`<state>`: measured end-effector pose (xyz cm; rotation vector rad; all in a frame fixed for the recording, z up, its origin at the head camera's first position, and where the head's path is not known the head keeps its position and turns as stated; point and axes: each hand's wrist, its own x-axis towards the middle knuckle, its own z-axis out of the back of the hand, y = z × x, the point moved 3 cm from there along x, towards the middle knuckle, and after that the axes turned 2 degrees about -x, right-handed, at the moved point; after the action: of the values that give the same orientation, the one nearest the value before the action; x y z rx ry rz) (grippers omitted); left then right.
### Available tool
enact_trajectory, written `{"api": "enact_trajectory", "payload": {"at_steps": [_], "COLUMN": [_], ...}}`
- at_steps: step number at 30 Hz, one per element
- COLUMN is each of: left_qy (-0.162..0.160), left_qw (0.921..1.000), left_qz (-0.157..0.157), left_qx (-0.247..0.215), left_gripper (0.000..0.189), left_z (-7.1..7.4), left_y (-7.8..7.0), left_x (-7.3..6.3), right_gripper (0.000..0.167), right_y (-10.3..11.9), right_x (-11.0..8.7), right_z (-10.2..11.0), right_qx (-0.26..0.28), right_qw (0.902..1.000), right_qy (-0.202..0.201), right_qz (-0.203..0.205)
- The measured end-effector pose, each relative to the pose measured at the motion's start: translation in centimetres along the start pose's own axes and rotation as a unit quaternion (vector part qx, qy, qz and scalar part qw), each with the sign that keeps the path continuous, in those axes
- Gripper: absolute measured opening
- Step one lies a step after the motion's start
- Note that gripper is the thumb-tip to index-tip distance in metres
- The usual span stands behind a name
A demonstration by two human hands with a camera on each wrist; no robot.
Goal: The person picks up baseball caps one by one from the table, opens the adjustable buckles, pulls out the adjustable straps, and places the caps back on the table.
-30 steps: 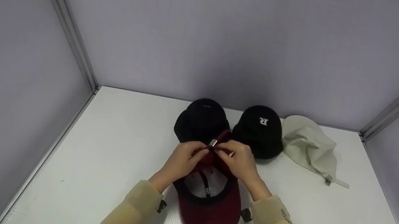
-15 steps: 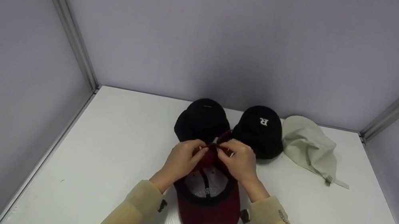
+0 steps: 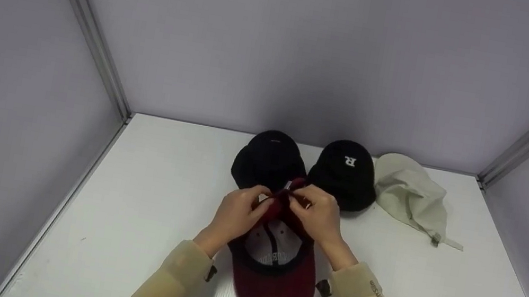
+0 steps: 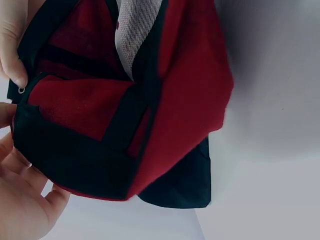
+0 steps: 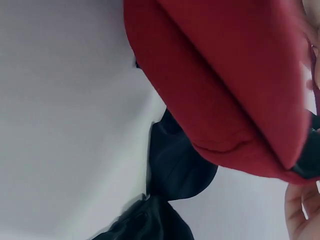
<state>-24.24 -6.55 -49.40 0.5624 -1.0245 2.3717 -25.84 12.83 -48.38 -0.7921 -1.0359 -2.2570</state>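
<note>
A dark red baseball cap (image 3: 272, 292) lies with its hollow side up and its brim toward me. Inside show a black sweatband (image 4: 70, 157) and pale mesh lining. My left hand (image 3: 238, 214) pinches the back edge of the cap between thumb and fingers. Close beside it, my right hand (image 3: 319, 214) pinches the same edge at the closure strap, where a small pale buckle (image 3: 288, 185) shows just past the fingertips. In the left wrist view, a small metal eyelet (image 4: 21, 90) sits on the band between the two hands.
Behind the red cap stand a plain black cap (image 3: 271, 157) and a black cap with a white R (image 3: 346, 175). A cream cap (image 3: 410, 194) lies to their right, its strap trailing. Pale walls enclose the white table (image 3: 160, 163) at the back and sides.
Both hands stay at the strap, working in small motions. The metal buckle, plain a second ago, has tilted and shows less. The red cap's brim has shifted slightly toward me.
</note>
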Motion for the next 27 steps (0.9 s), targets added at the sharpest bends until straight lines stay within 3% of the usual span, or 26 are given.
{"api": "enact_trajectory", "payload": {"at_steps": [8, 16, 27], "left_qy": [-0.017, -0.028, -0.037], "left_qw": [0.999, 0.9989, 0.999], "left_qz": [-0.037, -0.035, -0.023], "left_qx": [0.017, 0.014, -0.005], "left_gripper": [0.013, 0.009, 0.01], "left_z": [0.1, 0.7, 1.4], "left_y": [-0.4, -0.4, -0.2], "left_x": [0.3, -0.1, -0.6], "right_gripper": [0.007, 0.003, 0.007], "right_y": [0.8, 0.1, 0.0], "right_x": [0.2, 0.3, 0.2], "right_z": [0.2, 0.8, 1.0], "right_qx": [-0.022, -0.043, -0.008], "right_qw": [0.9997, 0.9981, 0.9972], "right_qy": [-0.01, -0.044, -0.064], "right_qz": [0.007, -0.008, -0.037]}}
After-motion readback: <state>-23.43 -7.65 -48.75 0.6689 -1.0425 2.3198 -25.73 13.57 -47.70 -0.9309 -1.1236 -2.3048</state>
